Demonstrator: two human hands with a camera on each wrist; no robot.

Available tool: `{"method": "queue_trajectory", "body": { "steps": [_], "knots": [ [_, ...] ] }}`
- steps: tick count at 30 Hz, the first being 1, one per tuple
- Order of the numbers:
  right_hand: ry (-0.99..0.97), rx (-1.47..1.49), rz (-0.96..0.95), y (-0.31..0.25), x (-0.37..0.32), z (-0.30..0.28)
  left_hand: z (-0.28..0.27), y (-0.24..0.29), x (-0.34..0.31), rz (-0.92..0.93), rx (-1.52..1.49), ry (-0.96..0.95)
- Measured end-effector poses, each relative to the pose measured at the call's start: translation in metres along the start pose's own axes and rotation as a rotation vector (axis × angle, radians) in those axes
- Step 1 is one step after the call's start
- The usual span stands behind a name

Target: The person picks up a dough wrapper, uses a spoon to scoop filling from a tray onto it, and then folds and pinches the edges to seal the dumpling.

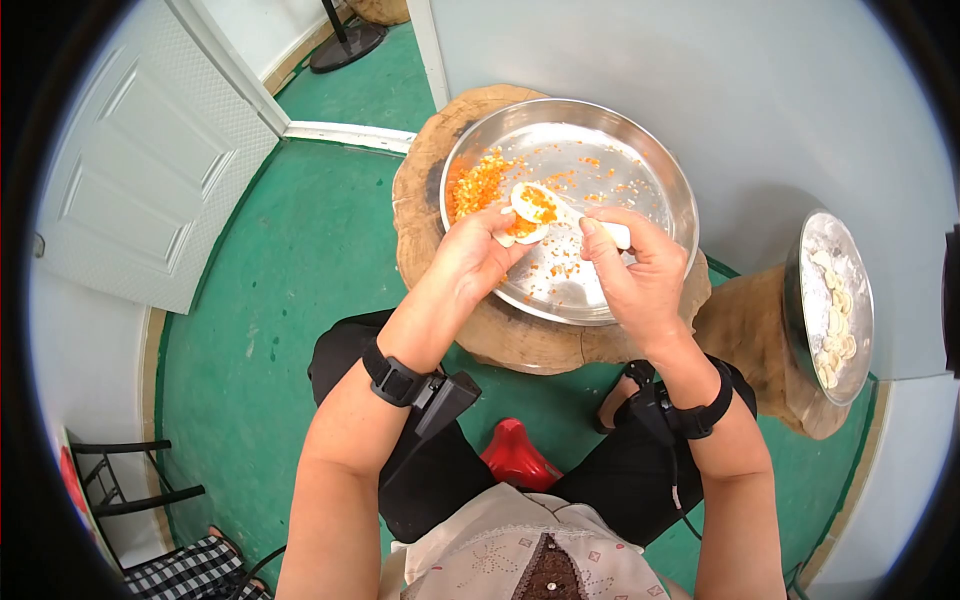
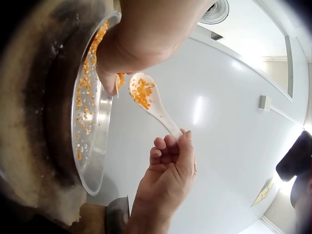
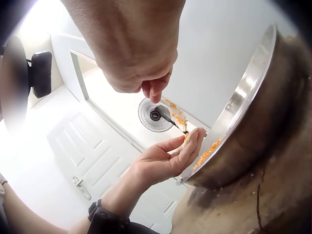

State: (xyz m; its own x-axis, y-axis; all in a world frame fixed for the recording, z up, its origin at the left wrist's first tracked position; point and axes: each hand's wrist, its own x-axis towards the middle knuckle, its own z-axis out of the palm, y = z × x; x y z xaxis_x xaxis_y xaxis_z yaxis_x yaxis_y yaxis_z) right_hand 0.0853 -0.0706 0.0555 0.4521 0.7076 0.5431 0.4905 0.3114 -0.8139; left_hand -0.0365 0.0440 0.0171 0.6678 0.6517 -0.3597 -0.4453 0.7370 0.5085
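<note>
My left hand [image 1: 468, 258] holds a round white dough wrapper [image 1: 536, 238] with orange filling on it, over the left part of a wide steel pan [image 1: 668, 180]. In my right hand [image 1: 645, 272] is the handle of a white spoon [image 2: 163, 116], pinched between thumb and fingers. Chopped orange filling lies in the spoon's bowl, which in the head view overlaps the wrapper. More loose orange and pale filling [image 1: 478, 184] is heaped at the pan's left side, with bits scattered over its bottom. The left hand's fingers under the wrapper are partly hidden in the head view.
A thick wooden stump [image 1: 520, 345] carries the pan. To the right, a metal bowl [image 1: 818, 232] with several folded dumplings [image 1: 838, 320] stands on another wooden block [image 1: 745, 325]. A grey wall [image 1: 720, 90] rises behind the pan. A red stool [image 1: 518, 458] shows between the legs.
</note>
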Motion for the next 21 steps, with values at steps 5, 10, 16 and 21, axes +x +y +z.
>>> {"method": "queue_trajectory", "body": {
  "steps": [5,10,16,21],
  "knots": [
    [0.010,0.007,0.029,-0.003,0.001,-0.002,0.000,-0.001,0.000,-0.001,0.051,0.025],
    [-0.007,-0.002,0.005,-0.002,0.001,0.000,0.005,0.000,-0.005,-0.007,0.150,-0.030],
    [-0.019,-0.018,0.012,-0.003,0.002,-0.002,0.009,0.001,-0.008,-0.001,0.153,0.007],
    [0.020,0.052,0.056,-0.003,0.004,-0.004,0.007,0.000,-0.006,0.024,0.113,0.097]
  ]
}}
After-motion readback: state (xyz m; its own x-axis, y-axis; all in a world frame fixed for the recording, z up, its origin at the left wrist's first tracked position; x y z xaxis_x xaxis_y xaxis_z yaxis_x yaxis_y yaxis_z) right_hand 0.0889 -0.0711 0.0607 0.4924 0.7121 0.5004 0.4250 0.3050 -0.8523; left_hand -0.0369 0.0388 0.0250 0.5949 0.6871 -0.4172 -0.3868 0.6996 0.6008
